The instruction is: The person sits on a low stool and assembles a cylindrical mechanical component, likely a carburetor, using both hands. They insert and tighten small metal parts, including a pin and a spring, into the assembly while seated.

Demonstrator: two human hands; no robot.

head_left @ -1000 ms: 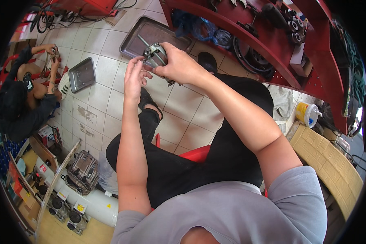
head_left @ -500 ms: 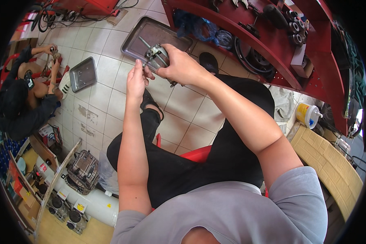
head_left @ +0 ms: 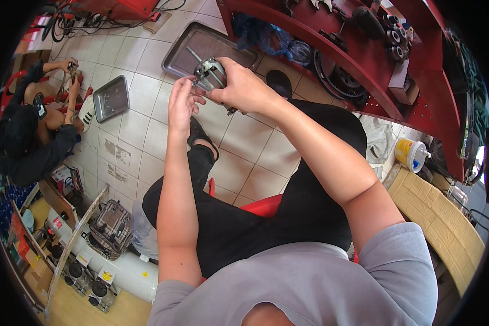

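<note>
Ahead of the person [head_left: 288, 277], a metal part [head_left: 212, 76] is between the left hand [head_left: 182, 106] and the right hand [head_left: 240, 87], with a large tray [head_left: 207, 41] on the floor [head_left: 130, 130] beyond it. A smaller tray [head_left: 117, 88] lies left, near a co-worker [head_left: 35, 149]; rightward are a shelf unit [head_left: 437, 70] and, nearer, a bucket [head_left: 409, 152].

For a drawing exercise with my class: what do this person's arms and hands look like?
The person wears short, plain grey sleeves. Below them, the forearms are bare, with nothing visible at the wrists. The left hand and right hand are ungloved.
</note>
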